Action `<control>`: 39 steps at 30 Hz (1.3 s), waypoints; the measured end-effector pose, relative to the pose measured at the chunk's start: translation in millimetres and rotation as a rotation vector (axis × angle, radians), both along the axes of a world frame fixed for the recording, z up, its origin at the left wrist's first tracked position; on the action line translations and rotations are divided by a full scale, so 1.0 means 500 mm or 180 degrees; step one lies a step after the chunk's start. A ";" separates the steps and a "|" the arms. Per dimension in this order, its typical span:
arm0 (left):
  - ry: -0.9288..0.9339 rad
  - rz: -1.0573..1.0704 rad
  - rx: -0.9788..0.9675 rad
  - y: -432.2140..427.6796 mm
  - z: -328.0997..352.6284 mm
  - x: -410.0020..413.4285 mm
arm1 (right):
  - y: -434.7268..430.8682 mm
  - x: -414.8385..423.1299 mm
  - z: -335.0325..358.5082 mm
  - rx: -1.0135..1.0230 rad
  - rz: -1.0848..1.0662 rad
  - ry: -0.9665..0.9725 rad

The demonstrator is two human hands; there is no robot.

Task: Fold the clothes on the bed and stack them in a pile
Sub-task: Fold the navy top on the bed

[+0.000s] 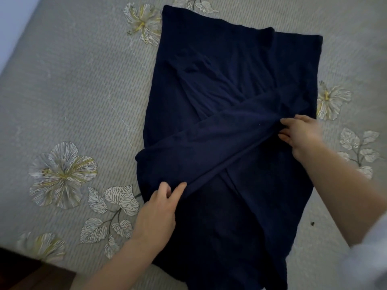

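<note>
Here, the navy garment [230, 91] lies flat on the bedspread [73, 91], roughly in the middle of the bed, its long axis running away from me. It is a soft, matte knit of dark blue. The far end shows two straight hemmed edges that meet at a shallow step. The side edges have been turned inward, which gives the body a long, near-rectangular outline. A folded band [209, 143] of the same fabric crosses the body diagonally from lower left to upper right, slightly taut, with fine creases along its length. My left hand [161, 208] pinches the lower-left end of this band between thumb and forefinger at its lower edge. My right hand [301, 132] grips the upper-right end, fingers curled into the cloth. The two hands are well apart, one at each end of the band. Loose pleats fan out above the band toward the far hem. The bedspread is a pale grey-green quilted weave with fine ribbed stitching. It is printed with large cream and yellow flowers [62, 172] and outlined veined leaves [121, 197]. A light sleeve [372, 258] covers my right upper arm. Dark brown floor [21, 273] shows at the near left corner.
</note>
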State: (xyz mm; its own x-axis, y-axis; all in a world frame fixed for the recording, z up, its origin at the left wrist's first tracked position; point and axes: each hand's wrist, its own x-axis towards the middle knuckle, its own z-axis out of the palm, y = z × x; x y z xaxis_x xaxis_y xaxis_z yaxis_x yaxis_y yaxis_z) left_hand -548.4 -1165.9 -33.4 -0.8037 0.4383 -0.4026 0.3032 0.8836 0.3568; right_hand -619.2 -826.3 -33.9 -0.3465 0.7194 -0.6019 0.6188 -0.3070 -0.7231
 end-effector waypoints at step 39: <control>0.0360 -0.1883 -0.0884 -0.077 0.020 0.186 | -0.116 0.600 0.049 0.2422 0.5812 -0.1228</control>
State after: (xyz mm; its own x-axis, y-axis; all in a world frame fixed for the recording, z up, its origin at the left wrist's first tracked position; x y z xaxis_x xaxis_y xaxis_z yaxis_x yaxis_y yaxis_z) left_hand -455.6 -1204.4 -23.2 -0.5032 0.7108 -0.4915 0.7877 0.6112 0.0774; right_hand -319.1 -884.5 -9.6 -0.7748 -0.1648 -0.6103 -0.0859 0.9839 -0.1567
